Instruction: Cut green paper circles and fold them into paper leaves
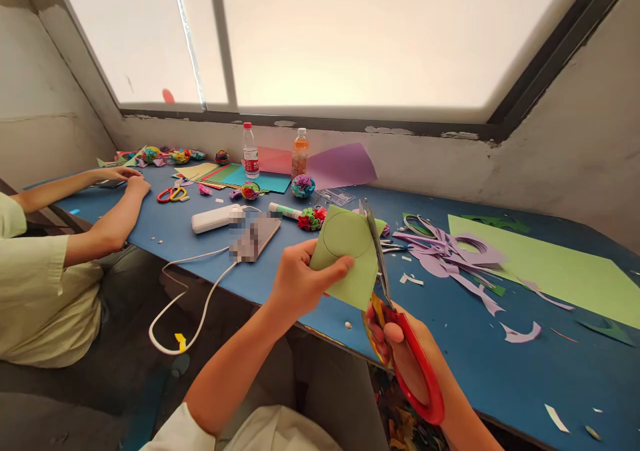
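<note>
My left hand (305, 276) pinches a piece of light green paper (345, 238), its thumb lying across the front. A circle is drawn in thin line on the paper's upper part. In my right hand (395, 334) is a pair of scissors (417, 371) with red and yellow handles, fingers through the loops. The long metal blades point up along the paper's right edge, one in front of it. Whether they are cutting at this instant is hard to see. Both hands are above the table's front edge.
On the blue table (500, 371) lie purple paper scraps (455, 254) and a large green sheet (550, 258). Two bottles (251, 154) stand at the back near paper flower balls (303, 186). A phone (257, 238) and white power bank (215, 219) trail a cable. Another person's arms (105, 228) rest at left.
</note>
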`<move>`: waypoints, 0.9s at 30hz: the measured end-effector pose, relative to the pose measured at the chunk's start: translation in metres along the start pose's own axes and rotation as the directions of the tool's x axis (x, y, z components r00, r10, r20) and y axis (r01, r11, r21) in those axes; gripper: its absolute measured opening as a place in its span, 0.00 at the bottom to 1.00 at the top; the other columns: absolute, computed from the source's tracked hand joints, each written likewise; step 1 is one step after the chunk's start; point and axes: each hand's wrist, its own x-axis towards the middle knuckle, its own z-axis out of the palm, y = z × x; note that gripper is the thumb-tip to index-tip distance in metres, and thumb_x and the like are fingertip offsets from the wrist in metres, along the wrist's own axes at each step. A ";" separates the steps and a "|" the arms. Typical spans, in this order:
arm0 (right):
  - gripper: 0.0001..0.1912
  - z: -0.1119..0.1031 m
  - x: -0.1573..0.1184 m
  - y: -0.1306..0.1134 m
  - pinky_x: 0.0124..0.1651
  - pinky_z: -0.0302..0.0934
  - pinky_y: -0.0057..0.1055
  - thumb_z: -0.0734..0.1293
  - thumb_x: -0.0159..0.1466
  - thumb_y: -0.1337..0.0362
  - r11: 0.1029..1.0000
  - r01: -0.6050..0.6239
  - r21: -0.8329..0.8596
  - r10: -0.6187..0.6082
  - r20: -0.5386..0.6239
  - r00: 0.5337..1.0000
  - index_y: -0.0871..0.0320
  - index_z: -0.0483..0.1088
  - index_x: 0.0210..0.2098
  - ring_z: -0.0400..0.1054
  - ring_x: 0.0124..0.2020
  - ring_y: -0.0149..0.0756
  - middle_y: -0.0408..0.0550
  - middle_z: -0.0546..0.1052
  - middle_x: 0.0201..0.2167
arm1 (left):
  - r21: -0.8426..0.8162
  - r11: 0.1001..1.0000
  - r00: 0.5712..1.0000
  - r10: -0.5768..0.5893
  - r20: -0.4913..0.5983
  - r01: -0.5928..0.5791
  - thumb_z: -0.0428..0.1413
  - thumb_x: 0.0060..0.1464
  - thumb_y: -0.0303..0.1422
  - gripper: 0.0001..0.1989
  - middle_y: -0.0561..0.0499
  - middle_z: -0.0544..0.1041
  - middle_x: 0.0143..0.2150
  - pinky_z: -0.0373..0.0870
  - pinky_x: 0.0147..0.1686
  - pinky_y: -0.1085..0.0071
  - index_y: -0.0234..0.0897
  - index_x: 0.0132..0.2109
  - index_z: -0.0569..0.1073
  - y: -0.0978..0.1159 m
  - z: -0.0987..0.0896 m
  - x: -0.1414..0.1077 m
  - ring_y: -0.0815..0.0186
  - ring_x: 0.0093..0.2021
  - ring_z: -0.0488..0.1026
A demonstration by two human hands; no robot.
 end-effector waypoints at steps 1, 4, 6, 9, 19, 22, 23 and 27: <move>0.35 0.000 0.002 -0.002 0.17 0.48 0.27 0.64 0.39 0.29 0.997 -0.063 0.051 0.063 0.006 0.998 0.56 0.63 0.24 0.48 0.15 0.25 0.38 0.58 0.15 | -0.009 1.000 1.000 -0.011 0.015 0.011 0.61 0.42 0.38 0.12 0.57 0.65 0.18 0.57 0.14 0.80 0.32 0.27 0.72 -0.001 0.000 0.005 0.76 0.17 0.59; 0.35 -0.001 0.004 -0.005 0.17 0.45 0.25 0.66 0.38 0.31 0.973 -0.150 0.175 0.150 0.009 0.989 0.56 0.63 0.25 0.47 0.15 0.24 0.37 0.57 0.14 | -0.035 0.999 0.999 -0.035 0.040 0.036 0.61 0.42 0.39 0.14 0.56 0.68 0.19 0.59 0.14 0.79 0.32 0.30 0.74 -0.009 -0.001 0.013 0.75 0.17 0.61; 0.38 -0.003 0.004 0.000 0.16 0.45 0.25 0.65 0.35 0.29 0.975 -0.097 0.198 0.101 -0.010 0.995 0.57 0.65 0.27 0.47 0.15 0.25 0.37 0.57 0.15 | -0.051 0.998 0.998 -0.044 0.051 0.046 0.61 0.43 0.41 0.15 0.55 0.69 0.21 0.60 0.15 0.79 0.32 0.33 0.75 -0.016 -0.003 0.015 0.75 0.18 0.62; 0.45 -0.011 0.005 0.016 0.17 0.47 0.27 0.62 0.31 0.25 0.977 0.014 0.211 -0.015 0.006 1.000 0.57 0.69 0.33 0.49 0.16 0.26 0.38 0.59 0.17 | -0.072 0.997 0.998 -0.034 0.050 0.037 0.60 0.44 0.41 0.15 0.53 0.71 0.24 0.63 0.19 0.79 0.32 0.34 0.76 -0.023 -0.004 0.014 0.74 0.21 0.64; 0.51 -0.024 -0.016 0.032 0.35 0.60 0.35 0.59 0.32 0.24 0.994 0.108 0.006 -0.108 0.026 0.994 0.52 0.70 0.45 0.63 0.33 0.43 0.50 0.70 0.34 | 0.025 1.000 0.995 -0.013 0.097 0.011 0.61 0.44 0.36 0.11 0.54 0.69 0.24 0.61 0.22 0.80 0.31 0.31 0.76 -0.021 -0.009 0.000 0.73 0.25 0.63; 0.46 -0.020 -0.022 0.026 0.31 0.58 0.34 0.60 0.38 0.26 0.988 0.130 -0.079 -0.129 0.022 0.991 0.52 0.69 0.44 0.61 0.31 0.41 0.48 0.68 0.31 | 0.057 0.998 0.994 -0.020 0.108 0.014 0.61 0.44 0.36 0.10 0.54 0.67 0.23 0.60 0.22 0.80 0.31 0.30 0.76 -0.016 -0.009 -0.007 0.74 0.24 0.61; 0.45 -0.019 -0.023 0.025 0.30 0.57 0.33 0.60 0.38 0.27 0.987 0.131 -0.089 -0.130 0.027 0.991 0.53 0.68 0.43 0.61 0.31 0.41 0.48 0.68 0.30 | 0.060 0.998 0.993 -0.025 0.115 0.018 0.61 0.44 0.35 0.10 0.54 0.66 0.23 0.59 0.21 0.80 0.31 0.30 0.76 -0.015 -0.008 -0.009 0.74 0.24 0.61; 0.46 -0.018 -0.022 0.024 0.28 0.56 0.32 0.59 0.37 0.26 0.988 0.116 -0.106 -0.113 0.032 0.993 0.54 0.67 0.42 0.59 0.29 0.39 0.47 0.67 0.29 | 0.058 0.998 0.989 -0.034 0.146 0.026 0.60 0.44 0.35 0.10 0.54 0.65 0.23 0.58 0.21 0.80 0.31 0.30 0.75 -0.010 -0.007 -0.017 0.74 0.24 0.60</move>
